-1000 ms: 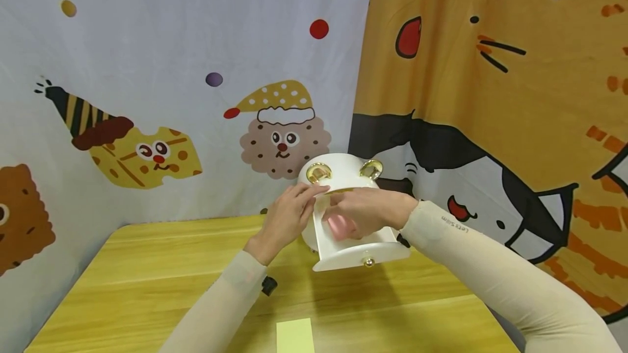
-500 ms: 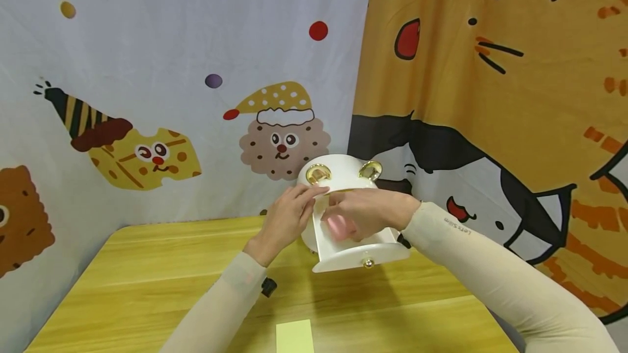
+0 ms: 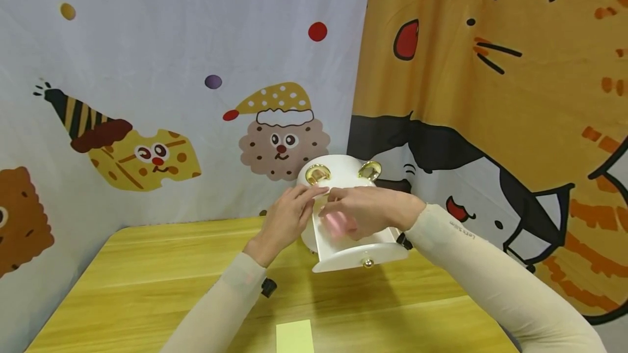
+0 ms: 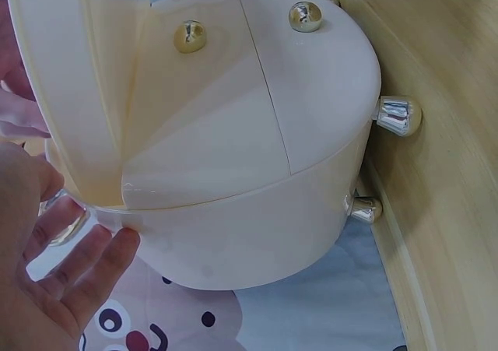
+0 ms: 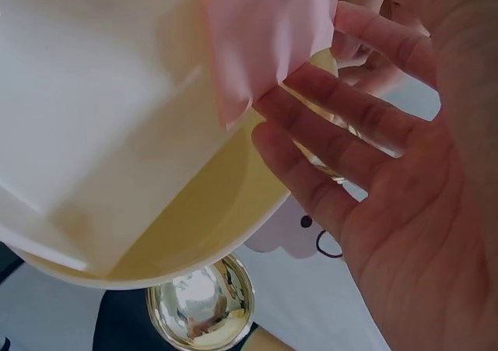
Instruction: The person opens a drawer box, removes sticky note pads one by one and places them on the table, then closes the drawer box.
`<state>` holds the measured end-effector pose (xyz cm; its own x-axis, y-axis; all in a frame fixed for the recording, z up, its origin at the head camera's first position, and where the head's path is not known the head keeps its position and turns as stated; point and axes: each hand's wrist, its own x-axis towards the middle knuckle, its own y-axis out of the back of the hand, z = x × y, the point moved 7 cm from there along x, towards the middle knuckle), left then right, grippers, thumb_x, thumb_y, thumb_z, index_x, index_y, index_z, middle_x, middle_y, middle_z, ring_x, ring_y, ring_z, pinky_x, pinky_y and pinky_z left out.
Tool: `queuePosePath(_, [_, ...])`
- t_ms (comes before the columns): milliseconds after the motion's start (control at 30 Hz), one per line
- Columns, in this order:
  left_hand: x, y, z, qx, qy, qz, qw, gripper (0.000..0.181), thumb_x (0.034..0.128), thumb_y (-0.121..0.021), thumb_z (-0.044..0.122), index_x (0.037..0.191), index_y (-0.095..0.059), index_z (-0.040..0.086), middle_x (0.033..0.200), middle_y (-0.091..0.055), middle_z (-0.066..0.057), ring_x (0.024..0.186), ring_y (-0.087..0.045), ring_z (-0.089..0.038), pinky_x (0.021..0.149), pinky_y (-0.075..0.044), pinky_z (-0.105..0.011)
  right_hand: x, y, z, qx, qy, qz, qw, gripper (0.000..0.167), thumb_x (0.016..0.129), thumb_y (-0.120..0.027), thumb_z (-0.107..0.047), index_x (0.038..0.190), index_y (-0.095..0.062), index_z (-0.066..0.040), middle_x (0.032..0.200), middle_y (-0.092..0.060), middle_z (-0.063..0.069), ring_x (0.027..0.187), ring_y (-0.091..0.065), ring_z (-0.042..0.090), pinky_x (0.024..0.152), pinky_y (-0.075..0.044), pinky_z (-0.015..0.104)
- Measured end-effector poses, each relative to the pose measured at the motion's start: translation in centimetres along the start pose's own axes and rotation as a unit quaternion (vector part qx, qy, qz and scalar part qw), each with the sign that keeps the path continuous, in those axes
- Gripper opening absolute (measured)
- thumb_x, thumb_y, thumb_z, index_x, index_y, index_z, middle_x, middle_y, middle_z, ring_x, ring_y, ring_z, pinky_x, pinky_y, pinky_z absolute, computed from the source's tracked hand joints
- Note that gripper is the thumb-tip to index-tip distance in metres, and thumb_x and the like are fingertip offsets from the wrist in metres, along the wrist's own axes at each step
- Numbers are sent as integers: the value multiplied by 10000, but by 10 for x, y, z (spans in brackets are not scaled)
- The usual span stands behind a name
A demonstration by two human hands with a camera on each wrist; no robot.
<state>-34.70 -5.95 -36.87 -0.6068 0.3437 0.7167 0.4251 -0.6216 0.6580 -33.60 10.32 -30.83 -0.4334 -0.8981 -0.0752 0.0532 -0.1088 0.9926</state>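
Note:
A white rounded box (image 3: pixel 338 163) with gold ears has its front drawer (image 3: pixel 360 257) pulled out. In the head view my right hand (image 3: pixel 375 208) is over the drawer, its fingers pinching a pink piece (image 3: pixel 339 225). The right wrist view shows the pink piece (image 5: pixel 264 43) thin and creased, with the fingertips of my right hand (image 5: pixel 381 149) at its edge. My left hand (image 3: pixel 287 219) rests on the box's left side. In the left wrist view the fingers of my left hand (image 4: pixel 66 265), nearly straight, touch the white shell (image 4: pixel 233 250).
A pale yellow paper square (image 3: pixel 294 336) lies at the front of the wooden table (image 3: pixel 162 277). Behind the table hang a white curtain (image 3: pixel 162 31) with cartoon prints and an orange one (image 3: pixel 441 80) with cat prints.
My right hand and the pink piece have shifted slightly within the drawer area. My left hand stays at the box's side, and the drawer remains out.

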Motion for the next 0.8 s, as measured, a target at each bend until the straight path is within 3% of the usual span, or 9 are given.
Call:
queuePosePath(300, [-1, -2, 1, -10, 22, -40, 10000, 418, 1170, -694, 106, 1543, -759, 284, 1323, -794, -17, 1077, -736, -277, 829, -661, -417, -9, 6, -2, 15, -24, 225, 9997, 685, 892, -972, -190, 1539, -752, -214, 1511, -709, 72, 1151, -775, 196, 1005, -691, 380])
queuePosePath(533, [0, -2, 0, -15, 69, -101, 9999, 414, 1180, -677, 106, 1545, -755, 286, 1355, -792, -21, 1099, -740, -278, 869, -663, -429, -18, 15, -2, 97, -105, 426, 9990, 720, 886, -977, -182, 1563, -735, -222, 1537, -691, 46, 1055, -704, 146, 919, -661, 351])
queuePosePath(800, [1, 0, 0, -16, 45, -94, 9999, 421, 1173, -687, 100, 1547, -755, 280, 1365, -794, -23, 1131, -757, -288, 887, -678, -440, -27, 21, -8, 80, -87, 764, 9970, 732, 891, -984, -214, 1579, -732, -238, 1546, -698, 27, 1173, -711, 172, 978, -671, 390])
